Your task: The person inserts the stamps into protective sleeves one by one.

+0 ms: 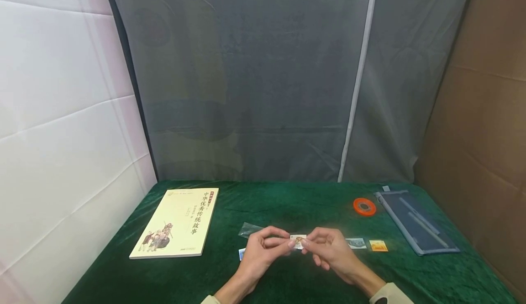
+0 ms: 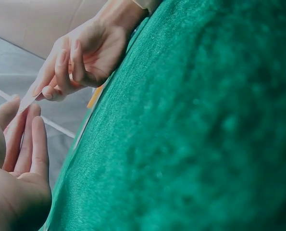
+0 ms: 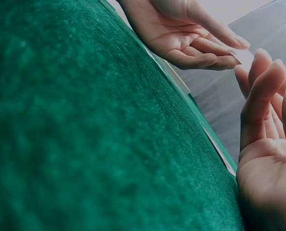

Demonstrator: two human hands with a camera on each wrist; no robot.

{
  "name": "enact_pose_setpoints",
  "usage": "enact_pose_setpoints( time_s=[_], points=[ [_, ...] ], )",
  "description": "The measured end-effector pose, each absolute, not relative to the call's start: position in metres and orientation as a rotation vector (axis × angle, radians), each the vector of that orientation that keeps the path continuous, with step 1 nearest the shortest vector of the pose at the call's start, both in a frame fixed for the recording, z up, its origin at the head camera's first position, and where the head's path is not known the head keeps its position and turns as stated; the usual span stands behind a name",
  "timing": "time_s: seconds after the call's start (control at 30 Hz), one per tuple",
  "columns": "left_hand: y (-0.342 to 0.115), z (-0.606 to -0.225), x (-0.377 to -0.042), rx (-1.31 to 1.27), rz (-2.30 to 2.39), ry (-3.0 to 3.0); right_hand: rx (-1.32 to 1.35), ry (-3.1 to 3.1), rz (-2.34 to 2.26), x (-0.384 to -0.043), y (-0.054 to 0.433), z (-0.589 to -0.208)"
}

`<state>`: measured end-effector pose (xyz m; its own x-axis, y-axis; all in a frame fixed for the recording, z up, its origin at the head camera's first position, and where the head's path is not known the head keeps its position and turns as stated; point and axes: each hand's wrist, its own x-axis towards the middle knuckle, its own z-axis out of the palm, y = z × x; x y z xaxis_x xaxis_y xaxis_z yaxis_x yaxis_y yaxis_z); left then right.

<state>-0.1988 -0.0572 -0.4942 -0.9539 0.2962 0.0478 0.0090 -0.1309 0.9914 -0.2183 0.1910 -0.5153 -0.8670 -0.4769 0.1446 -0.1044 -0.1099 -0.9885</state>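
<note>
A small postage stamp [image 1: 298, 239] with a white border and a brownish picture is held up between both hands above the green cloth. My left hand [image 1: 263, 251] pinches its left edge between thumb and fingers. At the opposite edge, my right hand [image 1: 334, 254] pinches it the same way. Both wrist views show the stamp as a thin pale sheet, seen nearly edge-on, spanning the two sets of fingertips. To the right of the right hand lie a grey-green stamp [image 1: 356, 243] and a yellow-orange stamp [image 1: 378, 246]. A blue-edged piece [image 1: 241, 254] is partly hidden by the left hand.
A cream book [image 1: 176, 224] with Chinese lettering lies at the left. Behind the left hand is a clear plastic sleeve [image 1: 249, 229]. An orange ring-shaped roll [image 1: 364, 207] and a blue zip pouch [image 1: 419, 224] lie at the right. Grey fabric [image 1: 255, 89] hangs behind the table.
</note>
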Motion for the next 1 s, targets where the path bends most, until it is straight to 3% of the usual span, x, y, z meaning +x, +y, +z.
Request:
enact_pose_setpoints(
  time_s=[1.0],
  points=[
    [-0.0573, -0.4938, -0.1984, 0.312, 2.186, 1.990, -0.682, 1.877, -2.069, -0.2191, 0.1901, -0.5180]
  ],
)
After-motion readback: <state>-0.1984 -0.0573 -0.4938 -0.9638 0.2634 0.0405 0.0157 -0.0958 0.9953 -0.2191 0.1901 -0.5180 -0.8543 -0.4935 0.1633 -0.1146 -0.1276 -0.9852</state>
